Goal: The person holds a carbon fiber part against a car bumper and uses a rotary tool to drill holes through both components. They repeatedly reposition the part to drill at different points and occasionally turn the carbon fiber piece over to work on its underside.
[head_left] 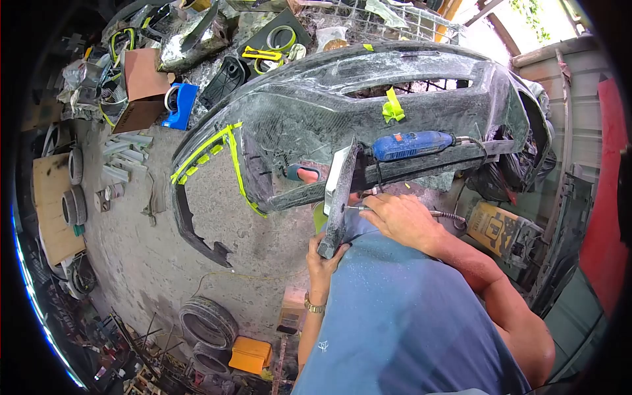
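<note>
My left hand (320,264), with a metal-banded watch on its wrist, grips the lower end of a narrow dusty black part (336,222) with a white inner face, held upright before my shirt. From the right, my right hand (405,220) closes on the handpiece of a flexible shaft (449,216); its thin metal tip touches or nearly touches the part's edge. Just beyond, a blue rotary tool (411,145) lies on a large, dust-covered black car bumper (296,125). Yellow-green masking tape (232,145) lines an opening in the bumper.
A cluttered bench behind holds tape rolls (281,38), a yellow cutter (261,53) and a blue tape dispenser (180,106). Tires (209,321) and an orange box (250,354) lie on the concrete floor. At right stand a yellow carton (497,227) and black bags (490,183).
</note>
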Available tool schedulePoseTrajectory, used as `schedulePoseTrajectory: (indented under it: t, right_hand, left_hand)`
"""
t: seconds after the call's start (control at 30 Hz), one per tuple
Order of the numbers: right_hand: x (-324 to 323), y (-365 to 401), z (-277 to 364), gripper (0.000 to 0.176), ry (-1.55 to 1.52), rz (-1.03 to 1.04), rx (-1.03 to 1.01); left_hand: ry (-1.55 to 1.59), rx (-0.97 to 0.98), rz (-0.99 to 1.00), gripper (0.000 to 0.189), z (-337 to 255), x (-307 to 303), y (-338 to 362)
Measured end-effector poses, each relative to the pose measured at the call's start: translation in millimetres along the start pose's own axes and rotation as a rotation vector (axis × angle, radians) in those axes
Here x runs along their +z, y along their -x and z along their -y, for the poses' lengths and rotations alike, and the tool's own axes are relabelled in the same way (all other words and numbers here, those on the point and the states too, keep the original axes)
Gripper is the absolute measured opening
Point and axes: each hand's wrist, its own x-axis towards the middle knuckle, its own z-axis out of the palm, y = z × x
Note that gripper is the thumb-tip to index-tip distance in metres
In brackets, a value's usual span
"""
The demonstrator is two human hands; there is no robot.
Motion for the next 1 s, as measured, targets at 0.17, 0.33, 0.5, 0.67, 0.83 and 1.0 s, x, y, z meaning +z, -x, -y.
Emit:
schedulePoseTrajectory:
  t: [0.17, 0.33, 0.5, 0.67, 0.83, 1.0]
  right_hand:
    - [5, 0, -3, 0.032, 0.002, 0.000, -0.013]
    - [4, 0, -3, 0.031, -0.006, -0.007, -0.015]
    - [5, -1, -4, 0.031, -0.036, 0.001, -0.026]
    - [-3, 1, -2, 0.031, -0.067, -0.007, -0.001]
    - [-7, 0, 1, 0.030, -0.034, 0.015, 0.000]
    - [-2, -1, 0, 0.030, -0.010, 0.007, -0.011]
  left_hand:
    - [0.058, -0.071, 0.009, 0.052, -7, -2, 0]
    - [0.019, -0.083, 0.001, 0.051, -18, -3, -1]
    - [0.001, -0.069, -0.009, 0.051, -20, -4, -1]
    - [-0.013, -0.015, -0.017, 0.051, -31, -6, -3]
    - [0.004, -0.004, -0.012, 0.048, -28, -5, -4]
    - [-0.002, 0.006, -0.010, 0.048, -31, -5, -5]
